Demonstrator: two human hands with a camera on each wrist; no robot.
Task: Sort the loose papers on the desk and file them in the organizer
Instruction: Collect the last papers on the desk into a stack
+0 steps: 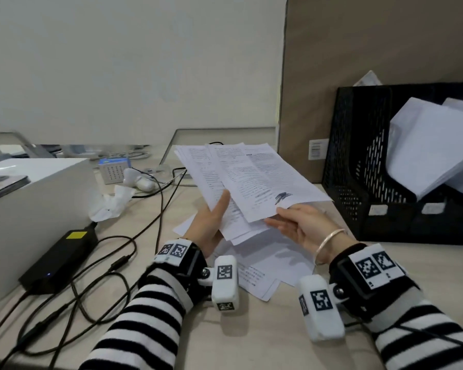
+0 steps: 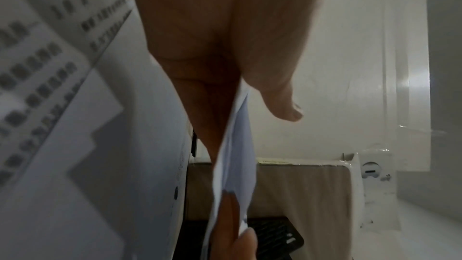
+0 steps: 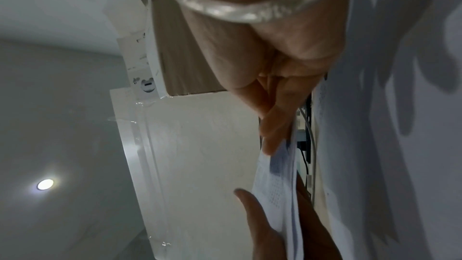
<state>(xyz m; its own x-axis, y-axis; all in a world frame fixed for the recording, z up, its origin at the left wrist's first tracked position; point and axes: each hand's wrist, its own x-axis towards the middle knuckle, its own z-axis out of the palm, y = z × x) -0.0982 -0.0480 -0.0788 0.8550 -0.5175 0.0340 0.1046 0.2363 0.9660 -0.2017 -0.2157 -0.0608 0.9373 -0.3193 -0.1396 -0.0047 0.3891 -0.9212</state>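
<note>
A fanned stack of printed papers [image 1: 249,182] is held up above the desk. My left hand [image 1: 216,212] grips its lower left side, the thumb lying on top and the fingers hidden underneath. My right hand [image 1: 280,217] pinches the lower right corner of the top sheets. In the left wrist view the left hand [image 2: 250,106] has the sheets' edge [image 2: 235,155] between thumb and fingers. The right wrist view shows the right hand's fingers [image 3: 275,118] on the papers [image 3: 275,185]. More loose papers [image 1: 267,263] lie on the desk below. The black mesh organizer [image 1: 358,169] stands at the right, holding white sheets [image 1: 433,150].
A white box [image 1: 38,198] sits at the left with a black power adapter [image 1: 62,257] and looping cables [image 1: 145,236] in front of it. A crumpled tissue [image 1: 112,204] and a small desk calendar [image 1: 115,169] lie behind. A brown partition [image 1: 385,49] backs the organizer.
</note>
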